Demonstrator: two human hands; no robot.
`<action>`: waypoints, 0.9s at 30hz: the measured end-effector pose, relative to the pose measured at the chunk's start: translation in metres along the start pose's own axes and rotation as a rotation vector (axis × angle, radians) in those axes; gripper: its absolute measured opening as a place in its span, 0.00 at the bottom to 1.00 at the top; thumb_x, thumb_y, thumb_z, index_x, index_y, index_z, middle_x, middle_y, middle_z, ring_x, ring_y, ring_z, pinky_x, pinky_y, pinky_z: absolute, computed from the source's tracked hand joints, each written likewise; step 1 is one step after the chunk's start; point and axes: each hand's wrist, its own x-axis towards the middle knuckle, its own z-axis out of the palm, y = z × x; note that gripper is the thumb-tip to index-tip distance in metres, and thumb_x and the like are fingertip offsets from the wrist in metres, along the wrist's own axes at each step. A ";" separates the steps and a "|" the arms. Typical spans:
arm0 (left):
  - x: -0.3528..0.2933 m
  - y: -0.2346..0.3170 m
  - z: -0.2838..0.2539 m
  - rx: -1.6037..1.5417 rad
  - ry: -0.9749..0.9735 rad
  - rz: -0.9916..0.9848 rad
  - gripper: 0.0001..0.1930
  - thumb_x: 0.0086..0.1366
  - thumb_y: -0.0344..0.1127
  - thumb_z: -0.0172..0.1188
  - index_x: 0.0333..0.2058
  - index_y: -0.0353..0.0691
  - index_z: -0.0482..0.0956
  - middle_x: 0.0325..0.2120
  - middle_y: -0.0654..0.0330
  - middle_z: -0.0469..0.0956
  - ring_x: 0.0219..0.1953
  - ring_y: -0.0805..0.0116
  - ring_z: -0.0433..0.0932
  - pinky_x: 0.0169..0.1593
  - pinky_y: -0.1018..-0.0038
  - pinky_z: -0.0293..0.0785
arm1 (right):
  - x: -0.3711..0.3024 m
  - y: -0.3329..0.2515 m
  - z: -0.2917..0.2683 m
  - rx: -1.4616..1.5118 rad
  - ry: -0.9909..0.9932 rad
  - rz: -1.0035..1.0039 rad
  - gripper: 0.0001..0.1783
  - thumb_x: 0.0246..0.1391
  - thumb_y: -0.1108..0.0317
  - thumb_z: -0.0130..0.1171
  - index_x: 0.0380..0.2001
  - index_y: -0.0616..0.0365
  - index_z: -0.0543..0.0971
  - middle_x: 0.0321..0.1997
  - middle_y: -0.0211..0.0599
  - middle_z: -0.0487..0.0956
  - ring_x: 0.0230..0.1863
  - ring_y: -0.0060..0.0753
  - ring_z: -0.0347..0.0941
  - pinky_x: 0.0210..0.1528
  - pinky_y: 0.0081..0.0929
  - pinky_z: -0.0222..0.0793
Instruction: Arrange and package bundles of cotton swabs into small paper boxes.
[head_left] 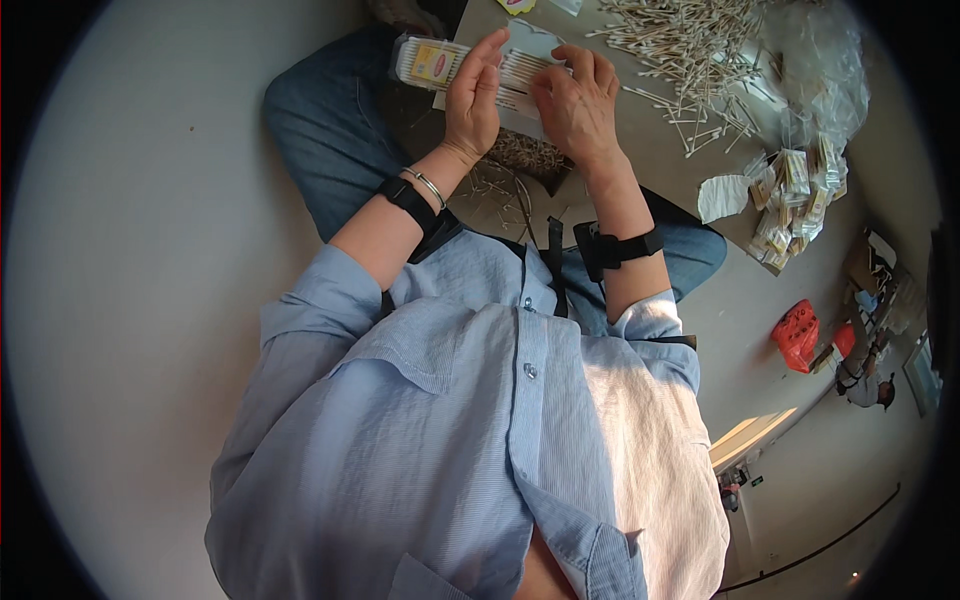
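A row of white cotton swabs (522,70) lies side by side on a pale sheet at the table's near edge, between my two hands. My left hand (473,108) stands at the row's left end, fingers stretched out, palm toward the swabs. At the right end, my right hand (580,112) curls its fingers down, thumb and forefinger closed on swabs; the exact fingertip contact is partly hidden. Just beyond my left hand sits a clear pack of cotton swabs (433,63) with a yellow label, its right part covered by that hand.
A big heap of loose cotton swabs (680,50) spreads over the table to the right. Beside it are crumpled clear plastic bags (815,70), several filled packs (797,205) and a white scrap (723,197). A container of swabs (525,152) stands below the table edge, above my lap.
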 end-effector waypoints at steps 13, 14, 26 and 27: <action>0.009 0.044 0.020 0.083 -0.027 0.022 0.16 0.68 0.30 0.48 0.53 0.32 0.68 0.52 0.56 0.71 0.56 0.70 0.69 0.59 0.77 0.62 | -0.002 0.000 -0.029 0.122 0.205 -0.009 0.09 0.45 0.70 0.61 0.32 0.52 0.75 0.44 0.31 0.71 0.50 0.45 0.62 0.51 0.41 0.56; 0.010 0.044 0.019 0.087 -0.027 0.035 0.16 0.68 0.30 0.48 0.53 0.32 0.68 0.52 0.56 0.71 0.56 0.70 0.69 0.59 0.77 0.62 | -0.001 0.000 -0.028 0.095 0.199 -0.017 0.09 0.45 0.70 0.61 0.32 0.52 0.75 0.43 0.31 0.71 0.49 0.44 0.62 0.50 0.41 0.56; 0.000 0.029 0.000 0.421 0.034 -0.119 0.20 0.60 0.22 0.55 0.52 0.31 0.69 0.49 0.52 0.74 0.55 0.66 0.71 0.59 0.74 0.65 | -0.002 0.007 -0.010 0.199 0.064 0.007 0.07 0.46 0.71 0.58 0.32 0.49 0.76 0.34 0.29 0.77 0.44 0.42 0.67 0.46 0.39 0.59; 0.002 0.030 0.002 0.426 0.030 -0.130 0.20 0.60 0.23 0.56 0.52 0.31 0.69 0.48 0.53 0.74 0.54 0.67 0.72 0.58 0.74 0.66 | -0.002 0.008 -0.009 0.198 0.065 0.006 0.07 0.46 0.71 0.58 0.32 0.49 0.76 0.34 0.29 0.77 0.44 0.42 0.67 0.46 0.39 0.59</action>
